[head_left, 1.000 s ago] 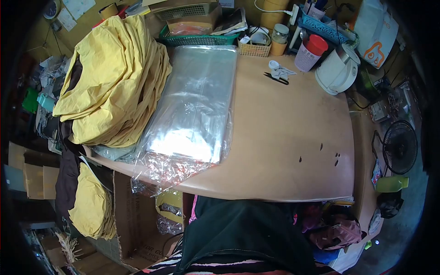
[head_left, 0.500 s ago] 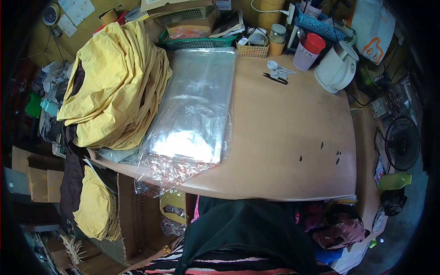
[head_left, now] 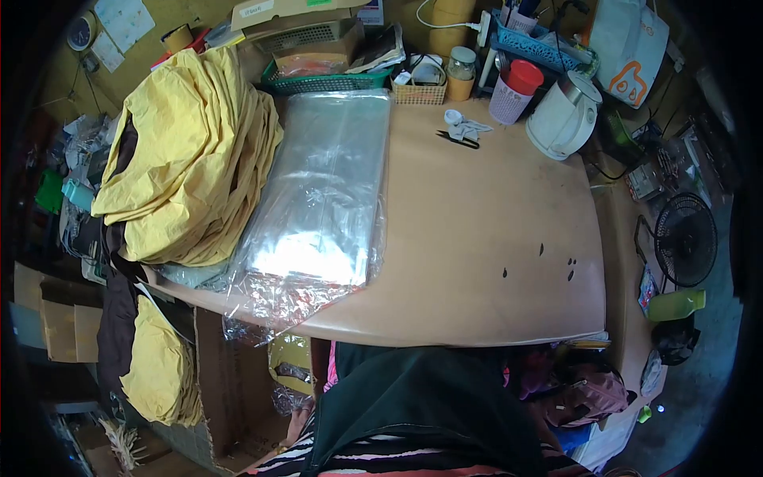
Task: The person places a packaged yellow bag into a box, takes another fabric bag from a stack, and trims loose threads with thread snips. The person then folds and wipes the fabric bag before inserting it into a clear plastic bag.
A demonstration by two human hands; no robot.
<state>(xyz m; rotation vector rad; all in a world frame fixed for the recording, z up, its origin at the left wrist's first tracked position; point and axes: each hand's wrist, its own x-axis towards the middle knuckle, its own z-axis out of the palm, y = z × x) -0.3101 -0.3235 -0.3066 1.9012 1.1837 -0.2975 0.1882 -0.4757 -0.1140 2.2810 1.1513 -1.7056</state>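
Low beside my lap, part of my left hand (head_left: pixel 299 421) shows at the edge of the dark apron (head_left: pixel 413 389). It is nearest a crumpled clear plastic wrapping (head_left: pixel 288 400) below the table edge; its fingers are too small and hidden to read. My right hand is out of view. On the table lies a stack of clear plastic bags (head_left: pixel 326 183), its lower end crinkled and hanging over the front edge. Left of it rises a big pile of folded yellow fabric (head_left: pixel 183 151) with dark brown parts.
Black thread snips (head_left: pixel 458 140) lie near the back of the tan table (head_left: pixel 461 215). A white kettle (head_left: pixel 563 115), a pink cup (head_left: pixel 509 103) and baskets line the back. More yellow fabric (head_left: pixel 159 366) hangs at lower left beside a cardboard box (head_left: pixel 230 389). A fan (head_left: pixel 685 238) stands right.
The view has shifted slightly, so the table and its things sit further left. My left hand has come into sight beside my lap, near the plastic wrapping. Nothing on the table has moved.
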